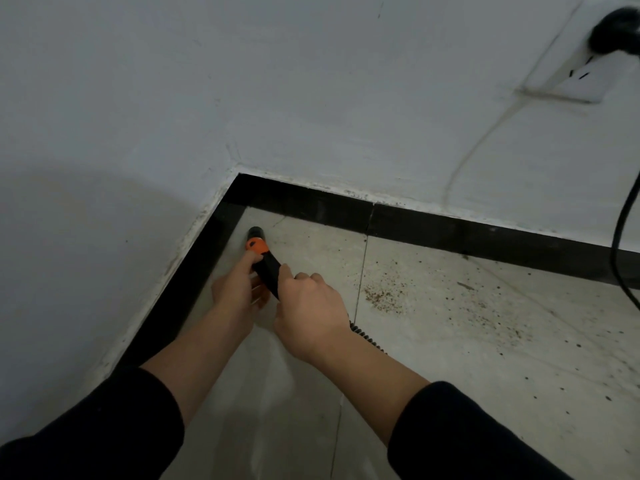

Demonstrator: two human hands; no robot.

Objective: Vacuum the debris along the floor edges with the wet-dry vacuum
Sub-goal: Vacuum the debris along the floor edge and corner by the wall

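Corner of a room, seen from above. We hold the vacuum wand [266,268] with both hands: the left hand [233,292] curls round it just behind the orange collar [257,244], and the right hand [310,308] grips it further back, where the ribbed hose [363,332] trails off to the right. The black nozzle tip [255,233] sits low in the corner, close to the black skirting [450,233] (whether it touches the floor we cannot tell). The corner tile [311,244] around the nozzle looks largely free of grit, so we judge this stretch nearly done. What is left lies to the right: a brown scatter of debris [384,296] on the neighbouring tile [485,358], near the back skirting, with finer specks spreading toward the right edge. The vacuum's canister is out of view. A black cable [620,237] hangs from a plug [616,29] in the white power strip [571,77] on the wall, above that unswept stretch.
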